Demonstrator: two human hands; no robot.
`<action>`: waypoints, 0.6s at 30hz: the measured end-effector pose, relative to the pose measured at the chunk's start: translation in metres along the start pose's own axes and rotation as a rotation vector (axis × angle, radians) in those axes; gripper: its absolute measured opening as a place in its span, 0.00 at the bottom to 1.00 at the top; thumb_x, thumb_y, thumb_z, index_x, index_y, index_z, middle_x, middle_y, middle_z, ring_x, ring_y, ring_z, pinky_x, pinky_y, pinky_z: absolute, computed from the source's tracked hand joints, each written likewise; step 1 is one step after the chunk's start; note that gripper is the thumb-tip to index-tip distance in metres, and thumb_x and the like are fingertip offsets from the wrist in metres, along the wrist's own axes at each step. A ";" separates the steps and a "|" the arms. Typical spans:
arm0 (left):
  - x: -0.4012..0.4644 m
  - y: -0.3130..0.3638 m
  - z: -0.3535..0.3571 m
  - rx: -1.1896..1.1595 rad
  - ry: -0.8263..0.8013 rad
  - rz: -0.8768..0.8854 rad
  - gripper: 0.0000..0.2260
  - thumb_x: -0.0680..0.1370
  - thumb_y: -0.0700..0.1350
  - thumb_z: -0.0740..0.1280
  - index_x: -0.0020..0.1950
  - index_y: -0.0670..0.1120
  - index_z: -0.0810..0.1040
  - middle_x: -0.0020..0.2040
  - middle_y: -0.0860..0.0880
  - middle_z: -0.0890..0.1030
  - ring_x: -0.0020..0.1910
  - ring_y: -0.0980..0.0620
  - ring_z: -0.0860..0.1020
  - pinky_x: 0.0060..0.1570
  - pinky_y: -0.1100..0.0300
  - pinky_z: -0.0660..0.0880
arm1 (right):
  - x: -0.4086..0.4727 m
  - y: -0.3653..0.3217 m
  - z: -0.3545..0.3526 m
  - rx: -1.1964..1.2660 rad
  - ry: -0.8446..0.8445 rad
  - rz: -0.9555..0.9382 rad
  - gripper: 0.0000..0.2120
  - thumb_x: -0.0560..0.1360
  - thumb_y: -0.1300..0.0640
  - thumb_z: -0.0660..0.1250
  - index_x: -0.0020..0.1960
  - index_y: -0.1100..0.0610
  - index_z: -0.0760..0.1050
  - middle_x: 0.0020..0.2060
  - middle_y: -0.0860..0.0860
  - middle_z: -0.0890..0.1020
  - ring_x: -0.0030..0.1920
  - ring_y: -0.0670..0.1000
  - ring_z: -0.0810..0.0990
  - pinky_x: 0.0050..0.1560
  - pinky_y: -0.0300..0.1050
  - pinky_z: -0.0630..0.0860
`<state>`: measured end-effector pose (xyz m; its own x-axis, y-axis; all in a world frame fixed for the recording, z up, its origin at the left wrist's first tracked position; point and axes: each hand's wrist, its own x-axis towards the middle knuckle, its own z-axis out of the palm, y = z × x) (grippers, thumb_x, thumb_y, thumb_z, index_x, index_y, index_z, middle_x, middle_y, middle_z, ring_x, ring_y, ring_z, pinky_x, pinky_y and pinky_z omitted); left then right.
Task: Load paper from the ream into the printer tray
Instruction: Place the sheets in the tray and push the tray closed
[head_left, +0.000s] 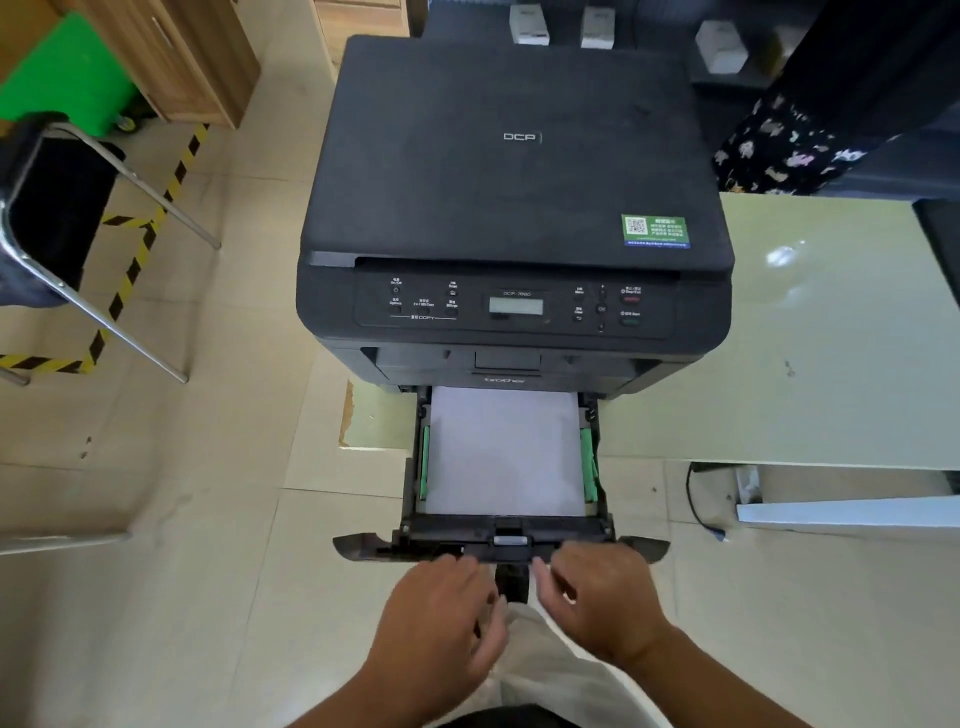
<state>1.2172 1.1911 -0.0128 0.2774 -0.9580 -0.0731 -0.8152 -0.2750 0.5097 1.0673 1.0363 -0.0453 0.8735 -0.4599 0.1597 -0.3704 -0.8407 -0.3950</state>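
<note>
- Paper (504, 452) sits in the tray (501, 543), just beyond your fingers.
- Left hand (441, 608), right hand (602, 597): fingers loosely apart, holding nothing.
- Next, likely: push tray into printer (514, 208).

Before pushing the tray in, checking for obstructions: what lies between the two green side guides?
Head view: only the white paper stack, lying flat between the green side guides.
</note>
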 end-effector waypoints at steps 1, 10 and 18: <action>-0.007 0.000 0.010 0.024 -0.017 0.022 0.06 0.74 0.50 0.65 0.38 0.52 0.73 0.35 0.54 0.73 0.35 0.53 0.70 0.34 0.58 0.68 | -0.006 -0.004 0.004 -0.002 -0.007 -0.048 0.17 0.70 0.55 0.72 0.27 0.53 0.69 0.22 0.48 0.70 0.22 0.49 0.66 0.23 0.44 0.63; -0.008 -0.010 0.038 0.128 -0.015 -0.081 0.09 0.73 0.47 0.62 0.48 0.49 0.81 0.39 0.53 0.81 0.38 0.51 0.78 0.40 0.57 0.78 | -0.025 -0.003 0.021 -0.118 -0.181 -0.046 0.09 0.74 0.53 0.66 0.37 0.53 0.81 0.30 0.48 0.81 0.29 0.50 0.76 0.29 0.45 0.75; 0.008 -0.009 0.034 0.183 -0.037 -0.145 0.16 0.72 0.46 0.66 0.59 0.47 0.78 0.51 0.51 0.81 0.52 0.50 0.78 0.59 0.55 0.75 | -0.012 -0.008 0.016 -0.153 -0.260 0.069 0.13 0.74 0.55 0.65 0.58 0.55 0.78 0.44 0.50 0.83 0.43 0.51 0.80 0.51 0.47 0.80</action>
<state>1.2090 1.1832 -0.0472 0.3822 -0.9087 -0.1678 -0.8476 -0.4171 0.3280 1.0651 1.0533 -0.0584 0.8888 -0.4457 -0.1072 -0.4579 -0.8524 -0.2525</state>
